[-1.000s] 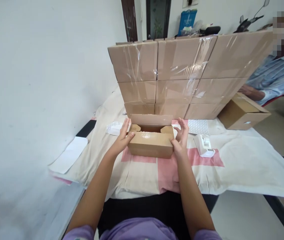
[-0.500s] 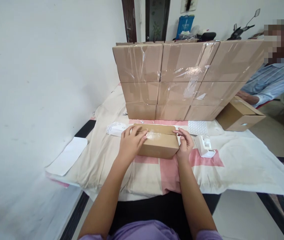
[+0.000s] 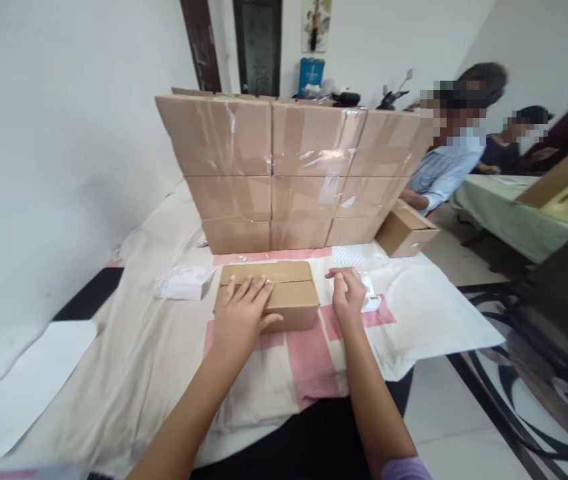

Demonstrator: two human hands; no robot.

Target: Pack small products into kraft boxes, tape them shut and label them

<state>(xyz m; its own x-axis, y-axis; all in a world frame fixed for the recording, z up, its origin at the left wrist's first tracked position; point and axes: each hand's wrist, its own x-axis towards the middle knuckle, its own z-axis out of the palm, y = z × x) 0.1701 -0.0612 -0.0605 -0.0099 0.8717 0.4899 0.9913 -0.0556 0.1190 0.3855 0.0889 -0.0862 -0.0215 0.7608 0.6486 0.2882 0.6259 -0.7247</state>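
A small closed cardboard box lies on the cloth in front of me, a seam running along its top between the flaps. Spread across the left part of that top is my left hand, fingers apart and the thumb over the front edge. My right hand is off the box, to its right, with loosely bent fingers apart and nothing visible in them. Just behind and beside it stands a white tape dispenser, partly hidden by the hand.
Taped cartons form a stacked wall behind the box. Left lies a folded white printed paper; a white sheet is at the far left. Another cardboard box sits at the right, near a co-worker in a blue shirt.
My right hand has left the box's right end and come beside the tape dispenser. My left hand now lies flatter on the box. The view has turned right.
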